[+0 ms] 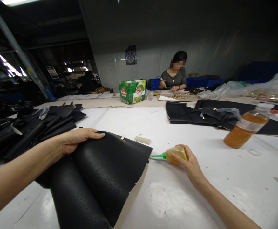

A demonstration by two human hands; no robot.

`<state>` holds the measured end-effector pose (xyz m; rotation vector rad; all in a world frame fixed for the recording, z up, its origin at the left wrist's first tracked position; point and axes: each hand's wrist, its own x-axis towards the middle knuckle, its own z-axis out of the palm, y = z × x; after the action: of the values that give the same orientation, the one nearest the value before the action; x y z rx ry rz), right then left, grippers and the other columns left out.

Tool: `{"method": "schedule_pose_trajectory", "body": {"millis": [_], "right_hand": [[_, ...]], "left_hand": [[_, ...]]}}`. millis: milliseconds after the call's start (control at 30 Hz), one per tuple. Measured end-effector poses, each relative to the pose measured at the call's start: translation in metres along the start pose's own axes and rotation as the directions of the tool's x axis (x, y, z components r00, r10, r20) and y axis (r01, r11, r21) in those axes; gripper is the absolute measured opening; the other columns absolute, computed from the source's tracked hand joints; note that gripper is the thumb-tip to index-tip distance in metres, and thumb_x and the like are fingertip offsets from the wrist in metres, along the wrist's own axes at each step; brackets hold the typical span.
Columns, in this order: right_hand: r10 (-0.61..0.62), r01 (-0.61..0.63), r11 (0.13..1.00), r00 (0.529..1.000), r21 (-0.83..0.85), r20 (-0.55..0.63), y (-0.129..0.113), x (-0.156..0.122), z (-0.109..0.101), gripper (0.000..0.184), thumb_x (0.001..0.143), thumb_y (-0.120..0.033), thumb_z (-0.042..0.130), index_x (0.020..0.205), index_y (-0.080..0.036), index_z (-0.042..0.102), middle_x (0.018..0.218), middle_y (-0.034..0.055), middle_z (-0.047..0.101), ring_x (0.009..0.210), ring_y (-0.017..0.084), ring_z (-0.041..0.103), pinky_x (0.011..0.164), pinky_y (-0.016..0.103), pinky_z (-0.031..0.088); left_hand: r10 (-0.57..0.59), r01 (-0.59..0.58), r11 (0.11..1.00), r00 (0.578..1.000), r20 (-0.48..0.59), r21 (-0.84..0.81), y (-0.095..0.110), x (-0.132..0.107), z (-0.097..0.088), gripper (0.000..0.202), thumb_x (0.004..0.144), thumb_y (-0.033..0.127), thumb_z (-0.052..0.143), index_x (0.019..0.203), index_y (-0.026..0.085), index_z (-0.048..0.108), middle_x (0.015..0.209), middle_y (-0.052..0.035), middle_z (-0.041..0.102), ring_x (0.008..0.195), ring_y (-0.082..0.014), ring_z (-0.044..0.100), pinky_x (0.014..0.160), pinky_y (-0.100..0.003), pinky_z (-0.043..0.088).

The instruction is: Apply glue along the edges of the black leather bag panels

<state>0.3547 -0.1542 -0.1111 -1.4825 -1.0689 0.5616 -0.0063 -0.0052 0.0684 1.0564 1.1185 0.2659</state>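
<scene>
My left hand (81, 138) grips the upper edge of a black leather piece (110, 168), thumb on top and the fingers hidden behind it. The leather bulges in soft folds, shows a pale raw edge on its right side and carries a small gold clasp (123, 137) on top. My right hand (187, 162) is closed around a small squeeze bottle (175, 154) of amber liquid, tipped on its side. Its green nozzle (158, 156) points left and meets, or almost meets, the leather's right corner. A beige roll (143, 140) lies just behind the leather.
Black leather pieces (55, 117) are heaped at the left, and more black pieces (200, 113) lie back right. A large bottle of amber liquid (247, 125) stands at the right. Behind are a green carton (132, 91), plastic bags (243, 89) and a seated person (174, 78) holding a tool.
</scene>
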Motion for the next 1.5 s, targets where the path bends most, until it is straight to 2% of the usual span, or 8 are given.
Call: {"method": "schedule_pose_trajectory", "body": {"millis": [167, 400, 500, 833, 967, 1233, 1400, 1500], "right_hand": [[0.015, -0.014, 1.000, 0.999, 0.020, -0.036, 0.004, 0.009, 0.007, 0.046, 0.074, -0.051, 0.073, 0.105, -0.025, 0.051, 0.100, 0.0013, 0.057, 0.090, 0.026, 0.055, 0.076, 0.034, 0.045], [0.095, -0.097, 0.993, 0.995, 0.066, 0.036, 0.002, -0.004, 0.009, 0.041, 0.075, -0.049, 0.071, 0.101, -0.023, 0.054, 0.091, 0.0024, 0.060, 0.083, 0.027, 0.058, 0.071, 0.036, 0.047], [0.120, -0.120, 0.990, 0.993, 0.080, -0.003, 0.001, -0.003, 0.009, 0.043, 0.073, -0.049, 0.072, 0.102, -0.023, 0.054, 0.092, 0.0025, 0.061, 0.087, 0.028, 0.057, 0.074, 0.037, 0.047], [0.195, -0.188, 0.956, 0.981, 0.227, -0.006, 0.002, -0.021, 0.013, 0.035, 0.077, -0.047, 0.069, 0.097, -0.021, 0.055, 0.090, 0.0041, 0.063, 0.087, 0.028, 0.061, 0.071, 0.037, 0.051], [0.194, -0.186, 0.956, 0.981, 0.227, -0.013, 0.002, -0.026, 0.015, 0.038, 0.076, -0.049, 0.070, 0.097, -0.022, 0.054, 0.090, 0.0040, 0.063, 0.087, 0.029, 0.061, 0.071, 0.039, 0.052], [0.137, -0.128, 0.986, 0.987, 0.106, -0.084, 0.002, -0.022, 0.016, 0.042, 0.074, -0.049, 0.073, 0.102, -0.024, 0.054, 0.094, 0.0021, 0.061, 0.089, 0.027, 0.057, 0.077, 0.036, 0.046], [0.120, -0.116, 0.988, 0.992, 0.098, -0.039, -0.002, -0.022, 0.014, 0.043, 0.074, -0.049, 0.074, 0.104, -0.025, 0.053, 0.093, 0.0015, 0.060, 0.084, 0.026, 0.057, 0.071, 0.033, 0.047], [0.117, -0.112, 0.987, 0.992, 0.117, -0.037, -0.002, -0.023, 0.012, 0.040, 0.077, -0.048, 0.071, 0.105, -0.025, 0.053, 0.094, 0.0020, 0.059, 0.087, 0.026, 0.057, 0.073, 0.034, 0.046]], "left_hand": [[0.009, -0.009, 1.000, 1.000, 0.006, 0.000, 0.001, -0.002, 0.001, 0.021, 0.072, 0.022, 0.073, 0.090, 0.012, 0.075, 0.086, -0.0147, 0.076, 0.075, -0.0267, 0.071, 0.072, -0.034, 0.057], [0.011, -0.011, 1.000, 1.000, 0.008, 0.014, 0.000, -0.003, -0.001, 0.022, 0.069, 0.023, 0.075, 0.088, 0.013, 0.075, 0.087, -0.0149, 0.076, 0.075, -0.0273, 0.071, 0.071, -0.033, 0.057], [0.004, -0.004, 1.000, 1.000, -0.003, 0.016, -0.001, -0.003, -0.001, 0.021, 0.069, 0.023, 0.075, 0.087, 0.013, 0.075, 0.085, -0.0143, 0.076, 0.074, -0.0269, 0.071, 0.071, -0.033, 0.057], [0.046, -0.047, 0.998, 0.999, 0.019, 0.040, -0.010, -0.008, 0.001, 0.031, 0.074, 0.024, 0.072, 0.100, 0.007, 0.069, 0.085, -0.0130, 0.076, 0.078, -0.0261, 0.071, 0.074, -0.034, 0.055], [0.042, -0.043, 0.998, 0.999, 0.006, 0.037, -0.009, -0.010, 0.000, 0.031, 0.073, 0.023, 0.073, 0.100, 0.008, 0.069, 0.085, -0.0126, 0.076, 0.079, -0.0266, 0.071, 0.075, -0.034, 0.055], [0.040, -0.040, 0.999, 0.999, 0.006, 0.020, -0.014, -0.014, -0.002, 0.032, 0.073, 0.024, 0.073, 0.100, 0.007, 0.070, 0.085, -0.0135, 0.076, 0.079, -0.0265, 0.071, 0.074, -0.034, 0.056], [0.048, -0.048, 0.999, 0.999, 0.004, 0.012, -0.014, -0.014, -0.002, 0.033, 0.072, 0.024, 0.074, 0.099, 0.006, 0.070, 0.085, -0.0144, 0.076, 0.076, -0.0260, 0.071, 0.072, -0.033, 0.056], [0.049, -0.049, 0.999, 0.999, 0.001, 0.016, -0.014, -0.015, 0.000, 0.032, 0.073, 0.023, 0.074, 0.099, 0.005, 0.070, 0.086, -0.0150, 0.076, 0.074, -0.0249, 0.071, 0.072, -0.032, 0.056]]}}
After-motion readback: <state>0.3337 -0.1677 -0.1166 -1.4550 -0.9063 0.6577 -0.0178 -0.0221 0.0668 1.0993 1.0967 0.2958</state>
